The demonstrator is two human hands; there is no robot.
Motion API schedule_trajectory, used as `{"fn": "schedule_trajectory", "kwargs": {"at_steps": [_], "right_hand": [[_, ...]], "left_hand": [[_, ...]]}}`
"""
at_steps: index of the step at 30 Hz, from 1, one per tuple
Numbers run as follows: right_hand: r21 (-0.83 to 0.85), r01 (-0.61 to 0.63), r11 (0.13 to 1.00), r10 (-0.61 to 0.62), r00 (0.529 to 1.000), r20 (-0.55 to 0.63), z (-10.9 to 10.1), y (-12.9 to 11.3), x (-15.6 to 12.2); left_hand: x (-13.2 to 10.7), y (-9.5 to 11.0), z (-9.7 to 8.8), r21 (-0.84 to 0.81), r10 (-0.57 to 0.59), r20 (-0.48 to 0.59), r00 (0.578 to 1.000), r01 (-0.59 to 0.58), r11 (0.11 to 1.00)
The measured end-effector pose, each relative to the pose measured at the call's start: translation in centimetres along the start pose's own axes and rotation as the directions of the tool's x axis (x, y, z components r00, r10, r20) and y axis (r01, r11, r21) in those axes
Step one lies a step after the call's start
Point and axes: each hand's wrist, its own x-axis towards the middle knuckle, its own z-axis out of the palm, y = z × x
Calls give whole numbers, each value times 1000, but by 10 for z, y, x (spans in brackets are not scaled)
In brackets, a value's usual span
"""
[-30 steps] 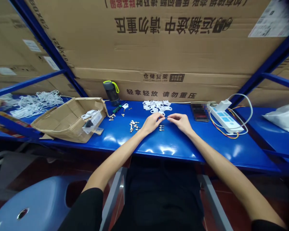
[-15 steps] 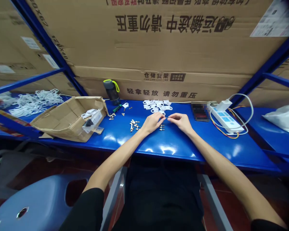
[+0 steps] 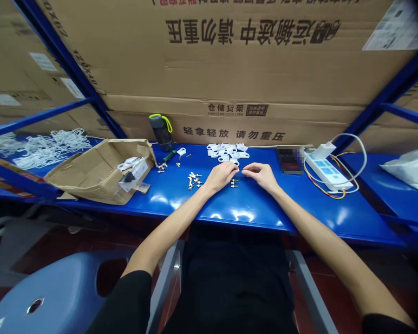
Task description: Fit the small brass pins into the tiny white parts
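My left hand [image 3: 222,176] and my right hand [image 3: 261,175] meet fingertip to fingertip over the blue shelf top [image 3: 251,204]. Both are pinched on a small thin metal piece [image 3: 240,171] held between them; its exact shape is too small to make out. Just below the fingers lie a few small metal screws [image 3: 233,183]. A second cluster of small metal parts [image 3: 193,180] lies left of my left hand. Behind the hands sits a pile of white plastic pieces [image 3: 227,153].
A torn cardboard box [image 3: 101,171] with white parts stands at left, a dark bottle [image 3: 162,133] behind it. A white power strip [image 3: 325,169] with cables and a dark device [image 3: 288,160] lie at right. Large cartons fill the back; a blue stool [image 3: 52,297] is lower left.
Both hands stay together on the small piece with only slight finger movement; the view has shifted a little.
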Motion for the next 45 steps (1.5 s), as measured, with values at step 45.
{"fn": "schedule_trajectory", "kwargs": {"at_steps": [45], "right_hand": [[93,32,995,-29,999,-29,1,-1,-1]], "left_hand": [[1,3,-2,-166,-31,-90,995,16,986]]}}
